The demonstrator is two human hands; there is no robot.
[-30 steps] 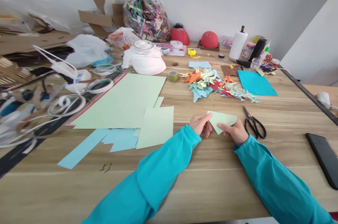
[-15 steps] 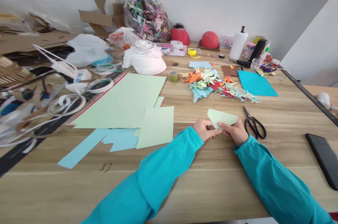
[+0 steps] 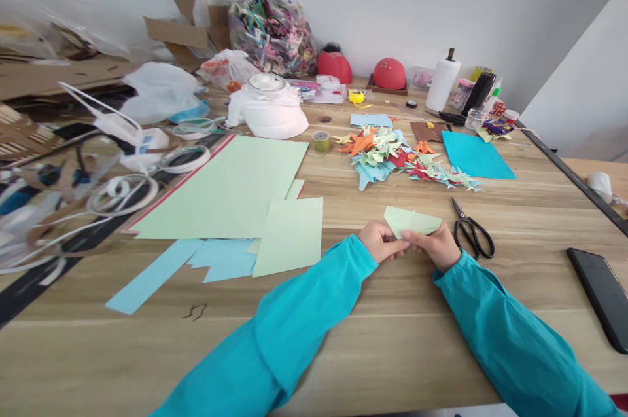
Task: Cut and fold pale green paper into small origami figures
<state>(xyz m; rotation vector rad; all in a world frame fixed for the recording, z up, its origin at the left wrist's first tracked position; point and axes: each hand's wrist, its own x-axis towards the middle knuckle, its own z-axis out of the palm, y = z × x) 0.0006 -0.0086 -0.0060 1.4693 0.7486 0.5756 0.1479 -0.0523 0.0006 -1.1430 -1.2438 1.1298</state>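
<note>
Both hands are close together, pinching one folded green paper (image 3: 409, 218) between them, raised toward the viewer's side of the wooden table (image 3: 373, 351). Taking that paper as the clock's centre, the left arm comes in from about eight o'clock, its teal sleeve (image 3: 294, 312) bunched into folds below the elbow and running up to a cuff at the wrist. The left hand (image 3: 381, 241) grips the paper's lower left side, thumb stretched flat toward three o'clock, fingers curled in behind and partly hidden. The right arm enters from four o'clock, elbow out wide. The right hand (image 3: 434, 245) clamps the lower right part, its thumb laid over the front and aimed at nine o'clock, so the two thumb tips nearly meet or touch; which, I cannot tell. Its other fingers are mostly hidden behind the sheet. The paper's broad edge faces twelve o'clock, clear above both thumbs.

Scissors (image 3: 473, 234) lie just beside the right hand at three o'clock, blades toward eleven. A heap of folded paper pieces (image 3: 387, 154) spreads from eleven to one o'clock, with a bright blue sheet (image 3: 478, 155) at two. Well apart at nine o'clock lies a small green sheet (image 3: 290, 237).
</note>
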